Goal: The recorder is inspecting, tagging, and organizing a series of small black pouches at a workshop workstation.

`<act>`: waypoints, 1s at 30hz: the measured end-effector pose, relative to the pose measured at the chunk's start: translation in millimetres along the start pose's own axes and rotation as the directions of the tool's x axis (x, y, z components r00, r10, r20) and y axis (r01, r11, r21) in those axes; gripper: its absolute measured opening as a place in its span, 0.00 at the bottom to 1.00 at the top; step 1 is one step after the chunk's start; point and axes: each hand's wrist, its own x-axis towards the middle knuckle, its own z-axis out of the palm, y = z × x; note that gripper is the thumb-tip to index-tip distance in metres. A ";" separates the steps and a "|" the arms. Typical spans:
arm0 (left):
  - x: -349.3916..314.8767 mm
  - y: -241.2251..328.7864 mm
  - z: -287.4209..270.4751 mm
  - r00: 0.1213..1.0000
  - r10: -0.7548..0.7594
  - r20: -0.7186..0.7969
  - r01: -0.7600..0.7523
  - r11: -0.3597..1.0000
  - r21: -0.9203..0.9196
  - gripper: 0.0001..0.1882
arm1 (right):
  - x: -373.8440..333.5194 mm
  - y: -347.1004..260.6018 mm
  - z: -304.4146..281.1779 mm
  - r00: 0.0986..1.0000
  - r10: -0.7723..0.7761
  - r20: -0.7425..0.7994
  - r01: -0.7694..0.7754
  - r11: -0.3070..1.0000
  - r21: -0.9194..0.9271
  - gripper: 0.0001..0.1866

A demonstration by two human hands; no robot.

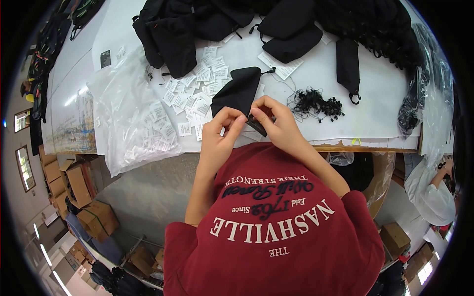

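Observation:
In front of me on the table, both hands meet over the near end of a black fabric pouch (pixel 238 90) with a cord at its far corner. My left hand (pixel 223 129) is closed in a pinch, thumb against fingertips; what lies between them is too small to make out. My right hand (pixel 277 122) pinches a small black tag (pixel 256 127) that hangs under its thumb and fingers. Printed white labels (pixel 200 106) lie scattered just beyond the left hand. To the right of the hands sits a tangled heap of black strings with small plastic ends (pixel 316 103).
Black pouches (pixel 291 29) and other black fabric pieces pile up along the far side. A clear plastic bag (pixel 133 113) with more labels lies at left. One long black piece (pixel 348 69) rests at right. Cardboard boxes (pixel 96 219) stand below left; another person (pixel 432 197) is at far right.

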 end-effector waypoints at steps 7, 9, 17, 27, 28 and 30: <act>-0.6 1.7 0.4 0.995 -0.060 0.079 0.058 0.998 0.029 0.05 | 0.6 -8.5 -1.7 1.000 0.000 -0.014 0.000 1.000 -0.005 0.08; -0.9 1.9 1.6 0.998 -0.050 0.048 0.051 0.999 -0.004 0.05 | 0.2 -8.1 -1.3 1.000 -0.003 -0.018 0.003 1.000 -0.002 0.08; -1.5 2.4 4.2 0.999 -0.039 0.005 0.039 0.999 0.006 0.05 | -0.1 -11.6 1.6 0.988 -0.100 -0.114 0.094 0.994 -0.062 0.06; 4.4 2.5 11.5 0.998 0.046 -0.038 -0.050 0.993 -0.103 0.04 | -2.2 -18.3 -1.0 0.982 -0.153 -0.108 0.147 0.987 -0.061 0.06; 4.6 1.8 9.3 0.998 0.046 -0.037 -0.049 0.994 -0.102 0.04 | -3.1 -19.1 -1.9 0.981 -0.175 -0.083 0.170 0.984 -0.058 0.06; 5.7 0.7 5.5 1.000 0.022 0.016 -0.019 0.989 -0.149 0.05 | -4.4 -20.3 -2.3 0.979 -0.196 -0.061 0.193 0.980 -0.054 0.06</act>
